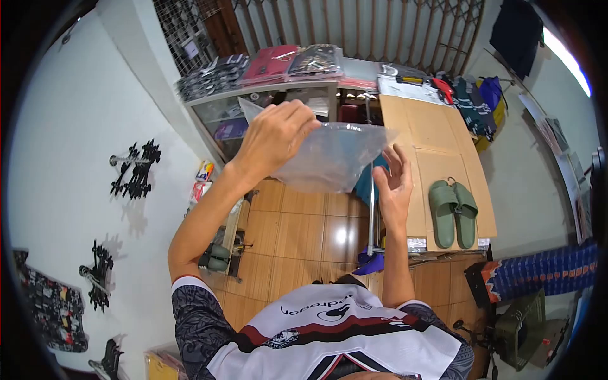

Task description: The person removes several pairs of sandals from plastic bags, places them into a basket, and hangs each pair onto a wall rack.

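A clear plastic bag point(332, 158) is held up in front of the chest, above the tiled floor. My left hand point(277, 136) has its fingers closed on the bag's upper left part. At the bag's right corner is my right hand point(396, 180), its fingers apart and curved; the fingertips are near the bag's edge. To the right, a pair of green slides point(453, 212) on a small hanger lies on the cardboard-covered table point(430, 133).
Behind the bag stands a glass display case point(212, 114) topped with packed clothes point(272, 63). A red tool point(443, 90) lies at the cardboard's far end. A metal rail point(372, 221) runs along the table's left side. Black hangers point(136, 170) hang on the left wall.
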Demonstrator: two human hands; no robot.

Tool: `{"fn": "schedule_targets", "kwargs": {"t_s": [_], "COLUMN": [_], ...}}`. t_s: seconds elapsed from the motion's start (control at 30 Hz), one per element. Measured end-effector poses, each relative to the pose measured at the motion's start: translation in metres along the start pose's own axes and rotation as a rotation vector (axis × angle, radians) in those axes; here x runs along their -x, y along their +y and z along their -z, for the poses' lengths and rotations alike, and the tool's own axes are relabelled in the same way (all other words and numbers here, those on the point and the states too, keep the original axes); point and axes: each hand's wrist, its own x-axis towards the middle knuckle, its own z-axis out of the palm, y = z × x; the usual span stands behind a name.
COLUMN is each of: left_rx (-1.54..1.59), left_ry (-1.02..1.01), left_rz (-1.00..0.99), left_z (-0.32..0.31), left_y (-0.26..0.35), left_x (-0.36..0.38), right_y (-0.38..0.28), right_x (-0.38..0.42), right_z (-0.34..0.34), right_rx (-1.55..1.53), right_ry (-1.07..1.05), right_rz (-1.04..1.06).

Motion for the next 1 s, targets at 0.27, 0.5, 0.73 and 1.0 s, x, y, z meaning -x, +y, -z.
{"fn": "schedule_targets", "kwargs": {"t_s": [0.27, 0.5, 0.73, 1.0], "left_rx": [0.027, 0.255, 0.849, 0.747], "left_ry": [-0.074, -0.486, -0.15, 0.403], "left_rz": [0.169, 0.48, 0.819, 0.813], "left_z": [0.012, -0.005, -0.102, -0.224], "left_y": [-0.06, -0.144, -0.23, -0.257], "left_x": [0.066, 0.084, 0.084, 0.036], "right_y": [0.028, 0.087, 0.145, 0.194], "right_x": [-0.052, -0.108, -0.183, -0.241], "right_z": [-0.058, -0.069, -0.049, -0.057], "right_rx": [-0.176, -0.113, 0.042, 0.579], "right_ry": [-0.18, -0.035, 0.041, 0.282], "right_rz": [-0.071, -0.106, -0.084, 0.138]}}
